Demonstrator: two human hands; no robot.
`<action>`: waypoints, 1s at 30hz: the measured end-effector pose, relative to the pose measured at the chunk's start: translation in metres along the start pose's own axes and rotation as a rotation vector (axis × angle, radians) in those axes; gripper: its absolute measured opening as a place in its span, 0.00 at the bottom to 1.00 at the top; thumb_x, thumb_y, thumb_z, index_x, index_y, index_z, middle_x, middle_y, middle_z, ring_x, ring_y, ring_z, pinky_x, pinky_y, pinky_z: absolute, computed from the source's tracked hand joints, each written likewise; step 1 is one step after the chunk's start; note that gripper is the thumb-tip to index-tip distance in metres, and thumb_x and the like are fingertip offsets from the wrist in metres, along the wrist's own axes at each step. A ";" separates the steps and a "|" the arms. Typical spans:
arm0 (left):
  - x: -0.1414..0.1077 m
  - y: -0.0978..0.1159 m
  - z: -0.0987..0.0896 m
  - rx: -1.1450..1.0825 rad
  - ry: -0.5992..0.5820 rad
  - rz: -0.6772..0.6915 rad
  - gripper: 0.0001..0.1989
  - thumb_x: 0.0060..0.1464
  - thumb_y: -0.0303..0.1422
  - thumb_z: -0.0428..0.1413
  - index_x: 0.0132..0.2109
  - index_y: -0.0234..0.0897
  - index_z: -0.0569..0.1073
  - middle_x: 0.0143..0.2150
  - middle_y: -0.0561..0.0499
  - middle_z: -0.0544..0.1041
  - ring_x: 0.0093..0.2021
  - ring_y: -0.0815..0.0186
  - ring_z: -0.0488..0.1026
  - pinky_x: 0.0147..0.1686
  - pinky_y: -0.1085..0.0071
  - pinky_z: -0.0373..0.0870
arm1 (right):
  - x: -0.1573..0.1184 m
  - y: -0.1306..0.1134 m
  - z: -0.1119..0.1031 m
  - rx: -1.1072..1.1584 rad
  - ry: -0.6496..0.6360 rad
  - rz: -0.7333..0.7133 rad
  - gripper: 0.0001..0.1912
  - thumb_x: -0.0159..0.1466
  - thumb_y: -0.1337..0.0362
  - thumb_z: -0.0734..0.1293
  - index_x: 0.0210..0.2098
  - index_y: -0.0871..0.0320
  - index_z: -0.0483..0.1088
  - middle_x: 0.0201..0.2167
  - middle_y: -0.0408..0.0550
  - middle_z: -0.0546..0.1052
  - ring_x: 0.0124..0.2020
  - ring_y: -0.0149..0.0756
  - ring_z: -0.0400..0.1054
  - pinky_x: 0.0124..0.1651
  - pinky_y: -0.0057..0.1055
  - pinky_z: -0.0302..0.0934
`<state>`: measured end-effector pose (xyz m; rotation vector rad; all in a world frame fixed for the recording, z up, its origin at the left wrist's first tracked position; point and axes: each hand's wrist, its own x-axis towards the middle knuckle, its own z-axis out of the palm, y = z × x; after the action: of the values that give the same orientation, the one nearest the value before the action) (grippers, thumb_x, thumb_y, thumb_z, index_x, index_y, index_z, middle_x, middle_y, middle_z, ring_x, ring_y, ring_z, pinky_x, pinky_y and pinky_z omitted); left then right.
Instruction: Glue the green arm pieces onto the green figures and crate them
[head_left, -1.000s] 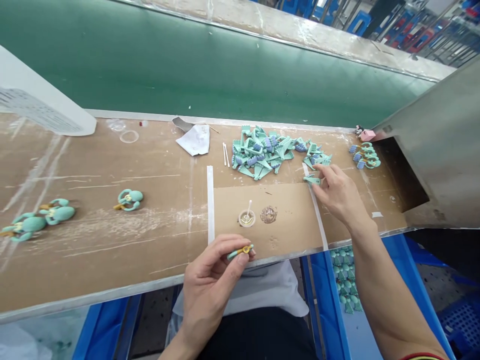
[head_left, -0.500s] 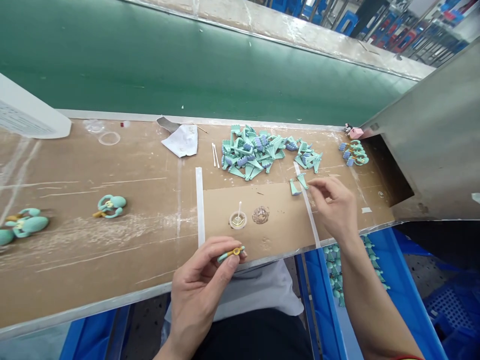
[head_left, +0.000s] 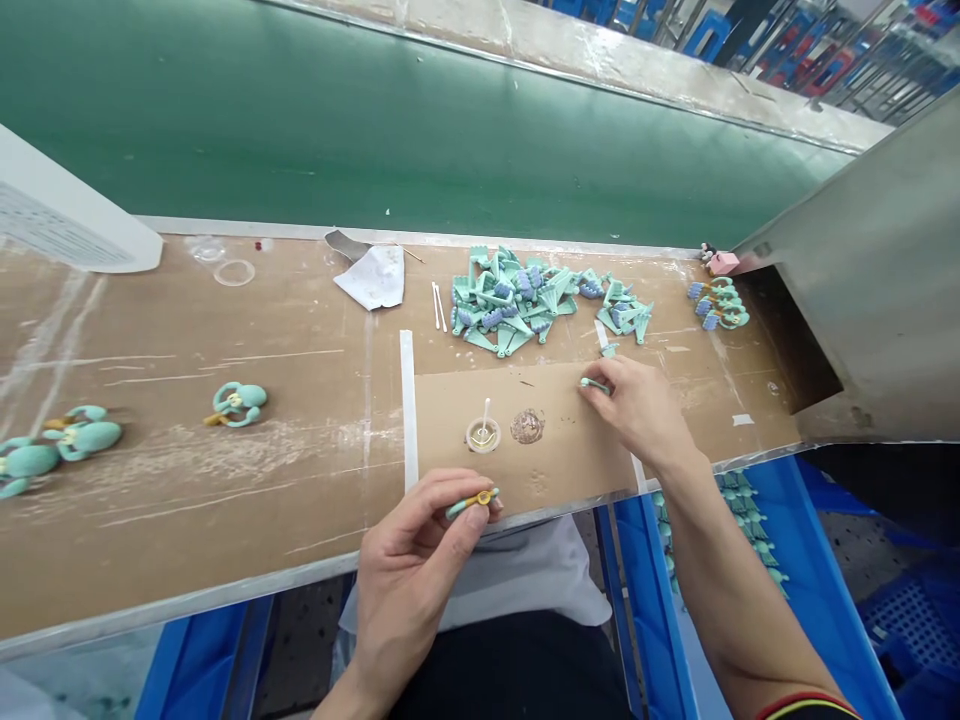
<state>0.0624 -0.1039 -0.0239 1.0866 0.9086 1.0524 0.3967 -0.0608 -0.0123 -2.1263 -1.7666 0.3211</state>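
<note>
Brown cardboard (head_left: 450, 400) lies beneath two closed pinches, the right hand (head_left: 645, 410) now gripping a green piece (head_left: 595, 384), the left hand (head_left: 412, 560) a yellow-and-green part (head_left: 484, 496).

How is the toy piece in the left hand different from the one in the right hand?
The left hand holds a yellow-and-green piece, but the right hand holds a piece that shows only green. The yellow-and-green piece has a round, yellow-rimmed end; the right hand's piece looks thin and plain. Both have mint green, and fingers partly hide both.
</note>
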 end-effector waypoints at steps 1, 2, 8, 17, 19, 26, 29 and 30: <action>0.000 0.000 0.000 -0.005 0.004 0.000 0.05 0.76 0.32 0.71 0.53 0.43 0.94 0.50 0.45 0.90 0.44 0.62 0.90 0.47 0.70 0.90 | -0.002 -0.002 -0.002 0.009 -0.012 -0.012 0.05 0.74 0.64 0.73 0.42 0.53 0.85 0.42 0.53 0.86 0.43 0.50 0.79 0.48 0.42 0.63; 0.000 -0.001 0.001 -0.014 0.007 0.000 0.05 0.76 0.32 0.71 0.53 0.43 0.94 0.49 0.45 0.90 0.43 0.62 0.91 0.47 0.70 0.90 | -0.005 -0.004 -0.003 0.019 -0.022 -0.027 0.08 0.75 0.65 0.71 0.44 0.53 0.85 0.44 0.53 0.87 0.42 0.49 0.79 0.48 0.42 0.64; 0.001 -0.001 0.005 -0.074 0.006 -0.004 0.06 0.76 0.32 0.72 0.53 0.44 0.95 0.49 0.45 0.89 0.43 0.63 0.90 0.46 0.71 0.91 | -0.038 -0.015 -0.004 0.415 -0.096 0.094 0.12 0.81 0.53 0.73 0.53 0.51 0.88 0.44 0.48 0.89 0.37 0.44 0.76 0.42 0.39 0.64; 0.002 -0.002 0.005 -0.057 0.016 -0.019 0.06 0.75 0.31 0.72 0.53 0.43 0.95 0.50 0.44 0.89 0.43 0.63 0.90 0.47 0.70 0.90 | -0.073 -0.042 -0.005 0.548 -0.357 0.073 0.20 0.89 0.47 0.65 0.65 0.45 0.86 0.54 0.48 0.87 0.47 0.44 0.78 0.54 0.40 0.69; 0.002 -0.003 0.006 -0.058 0.020 -0.023 0.06 0.75 0.32 0.72 0.53 0.43 0.95 0.51 0.44 0.89 0.43 0.63 0.90 0.46 0.70 0.90 | -0.078 -0.050 -0.002 0.539 -0.343 0.062 0.20 0.89 0.48 0.63 0.68 0.43 0.84 0.58 0.47 0.87 0.51 0.45 0.79 0.58 0.41 0.69; -0.001 -0.007 0.003 0.031 0.035 0.040 0.06 0.75 0.32 0.73 0.53 0.46 0.95 0.51 0.44 0.89 0.45 0.61 0.89 0.46 0.70 0.88 | -0.097 -0.067 0.003 0.647 -0.419 0.164 0.24 0.89 0.44 0.63 0.73 0.45 0.82 0.49 0.47 0.86 0.50 0.46 0.79 0.54 0.39 0.71; -0.003 -0.010 0.001 0.054 0.027 0.083 0.07 0.74 0.30 0.73 0.54 0.47 0.95 0.53 0.44 0.89 0.50 0.60 0.90 0.49 0.69 0.88 | -0.101 -0.067 0.001 0.665 -0.477 0.142 0.26 0.89 0.42 0.64 0.77 0.42 0.80 0.68 0.50 0.83 0.70 0.50 0.76 0.73 0.43 0.67; -0.003 -0.010 0.001 0.061 0.023 0.098 0.08 0.74 0.30 0.73 0.55 0.46 0.95 0.54 0.44 0.89 0.51 0.59 0.90 0.50 0.69 0.88 | -0.101 -0.067 0.001 0.678 -0.487 0.131 0.26 0.90 0.41 0.63 0.77 0.42 0.80 0.71 0.50 0.82 0.74 0.51 0.74 0.75 0.43 0.66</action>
<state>0.0646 -0.1082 -0.0335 1.1812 0.9184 1.1262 0.3165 -0.1496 0.0090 -1.7382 -1.4299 1.3521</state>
